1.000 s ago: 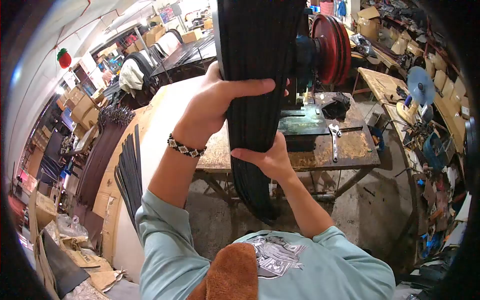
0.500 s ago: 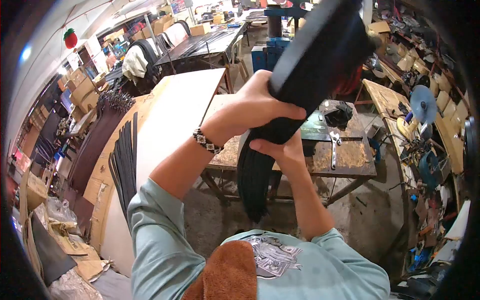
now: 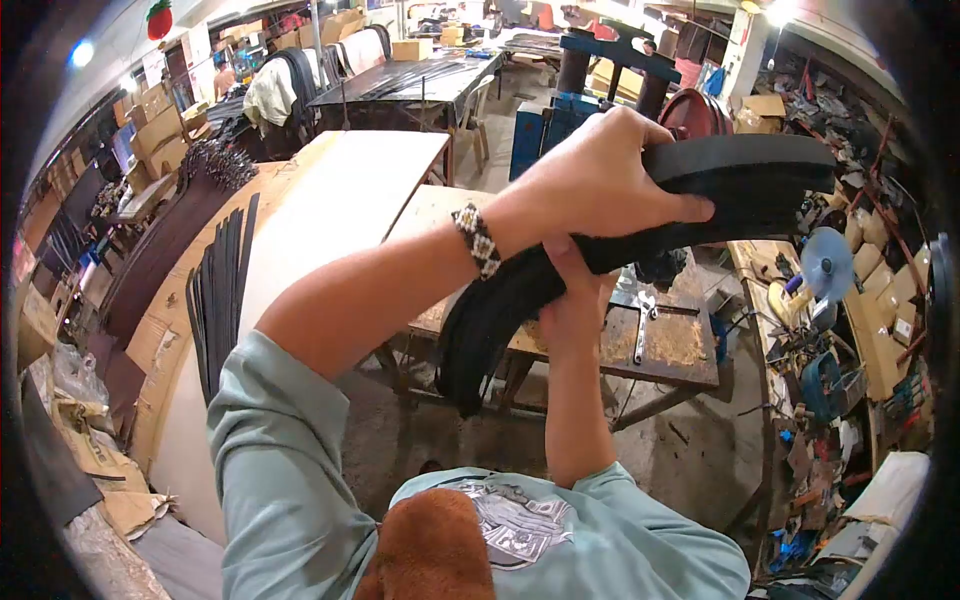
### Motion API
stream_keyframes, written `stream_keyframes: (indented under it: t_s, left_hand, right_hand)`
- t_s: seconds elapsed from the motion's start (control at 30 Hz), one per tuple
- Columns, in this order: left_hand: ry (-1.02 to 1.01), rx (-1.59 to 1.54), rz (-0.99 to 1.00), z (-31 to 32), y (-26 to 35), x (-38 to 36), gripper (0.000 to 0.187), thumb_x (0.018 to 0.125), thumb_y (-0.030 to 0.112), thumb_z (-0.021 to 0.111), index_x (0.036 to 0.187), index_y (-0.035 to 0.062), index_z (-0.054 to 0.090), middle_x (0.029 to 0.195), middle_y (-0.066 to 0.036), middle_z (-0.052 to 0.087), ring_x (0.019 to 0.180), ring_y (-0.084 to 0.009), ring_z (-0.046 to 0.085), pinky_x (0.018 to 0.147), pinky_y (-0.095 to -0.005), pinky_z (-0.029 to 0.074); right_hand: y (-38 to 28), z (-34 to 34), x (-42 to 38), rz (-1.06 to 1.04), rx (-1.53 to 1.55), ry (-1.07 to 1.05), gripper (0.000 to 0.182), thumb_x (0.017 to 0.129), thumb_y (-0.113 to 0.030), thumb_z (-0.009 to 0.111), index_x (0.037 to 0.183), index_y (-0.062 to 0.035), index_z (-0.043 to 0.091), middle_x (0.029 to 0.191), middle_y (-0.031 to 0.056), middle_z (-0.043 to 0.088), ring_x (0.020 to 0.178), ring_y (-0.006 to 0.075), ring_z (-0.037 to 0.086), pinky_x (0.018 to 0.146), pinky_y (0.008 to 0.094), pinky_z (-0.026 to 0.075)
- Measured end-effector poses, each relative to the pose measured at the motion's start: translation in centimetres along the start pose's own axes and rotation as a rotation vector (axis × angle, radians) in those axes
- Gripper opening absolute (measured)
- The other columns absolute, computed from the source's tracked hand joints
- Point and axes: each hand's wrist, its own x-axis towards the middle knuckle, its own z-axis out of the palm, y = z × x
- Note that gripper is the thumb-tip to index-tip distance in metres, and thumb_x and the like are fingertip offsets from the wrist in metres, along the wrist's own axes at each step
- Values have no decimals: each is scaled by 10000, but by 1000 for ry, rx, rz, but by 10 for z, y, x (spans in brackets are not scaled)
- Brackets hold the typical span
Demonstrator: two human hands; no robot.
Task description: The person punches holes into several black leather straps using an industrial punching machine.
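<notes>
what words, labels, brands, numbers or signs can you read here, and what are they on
None can be read.
Shirt print: banknote-like design, any lettering too small to read.
Cardboard boxes at upper left: any markings too small or blurred.
Held black bundle: no lettering visible.

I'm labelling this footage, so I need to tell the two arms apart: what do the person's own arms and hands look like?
Both sleeves are short and pale blue-green: left sleeve, right sleeve. The left hand is ungloved, with a patterned black-and-whitish bracelet at its wrist. The right hand is ungloved too, with no bracelet visible.
</notes>
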Motion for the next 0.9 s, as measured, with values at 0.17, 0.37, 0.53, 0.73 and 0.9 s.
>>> stream_keyframes:
  t_s: [0.17, 0.37, 0.53, 0.73, 0.9]
  left_hand:
    - [78, -82, -86, -6, 13, -2, 621, 789, 539, 861, 980, -43, 760, 788, -88, 737, 726, -121, 687, 703, -300, 558]
    - [1, -1, -119, -8, 6, 12, 703, 753, 613, 822, 773, -83, 721, 676, -157, 684, 638, -232, 687, 643, -370, 561]
    - [-54, 232, -56, -2, -21, 26, 785, 784, 656, 759, 927, -112, 679, 860, -238, 723, 820, -329, 730, 777, -394, 574]
    - [-212, 292, -96, -6, -33, 26, 909, 815, 672, 703, 1294, -85, 554, 1166, -288, 702, 1140, -383, 684, 983, -423, 532]
    - [-224, 241, -117, -3, -30, 26, 1146, 751, 737, 720, 1450, -121, 422, 1271, -307, 667, 1200, -380, 666, 1032, -392, 514]
  right_hand:
    - [-9, 4, 4, -102, -118, -74, 625, 721, -22, 880, 1285, -17, 611, 1103, 65, 689, 1039, 212, 681, 942, 356, 538]
    - [3, 5, 12, -3, 123, -12, 644, 758, -40, 848, 1336, -28, 565, 1146, 64, 674, 1048, 212, 676, 949, 361, 544]
    - [18, -1, 23, 31, 202, 38, 461, 873, -115, 761, 1296, -25, 602, 1148, 83, 704, 1054, 238, 701, 920, 388, 586]
    - [12, -13, 32, 72, 256, 0, 368, 949, -214, 706, 1257, -24, 639, 1167, 97, 718, 1068, 249, 711, 956, 410, 583]
    - [3, -5, 25, 58, 330, 59, 434, 871, -43, 755, 1280, -15, 614, 1123, 115, 707, 992, 271, 719, 855, 412, 623]
